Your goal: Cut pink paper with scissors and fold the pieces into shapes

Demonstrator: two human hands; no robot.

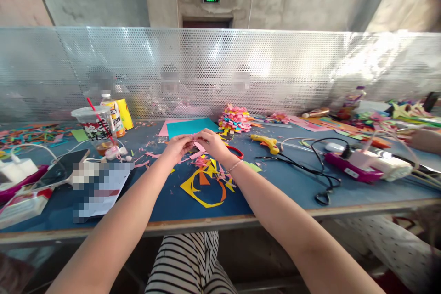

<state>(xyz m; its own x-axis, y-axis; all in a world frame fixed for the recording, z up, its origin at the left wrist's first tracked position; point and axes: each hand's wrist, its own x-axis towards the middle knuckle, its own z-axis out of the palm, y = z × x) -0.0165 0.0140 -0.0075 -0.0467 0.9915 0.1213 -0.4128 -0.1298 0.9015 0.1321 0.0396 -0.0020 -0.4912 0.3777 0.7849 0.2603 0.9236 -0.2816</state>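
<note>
My left hand (179, 148) and my right hand (211, 143) meet over the middle of the table, fingertips pinched together. Whatever is between them is too small and covered to make out. Pink paper scraps (199, 147) show just under my right hand. Nearer to me lies a yellow paper offcut (193, 193) with a curved hole, among orange, yellow and pink cuttings. A red loop (237, 150), like a scissors handle, shows partly behind my right wrist. Just beyond my hands lies a turquoise paper sheet (193, 127), over a pink one.
A pink and yellow paper flower ball (234, 119) and a yellow glue gun (267, 143) stand beyond my right hand. Black cables (299, 165) and a purple power strip (354, 167) lie right. At left are a plastic cup (93, 131), a bottle (115, 117) and a phone (65, 165). Another person's hand (425, 140) is far right.
</note>
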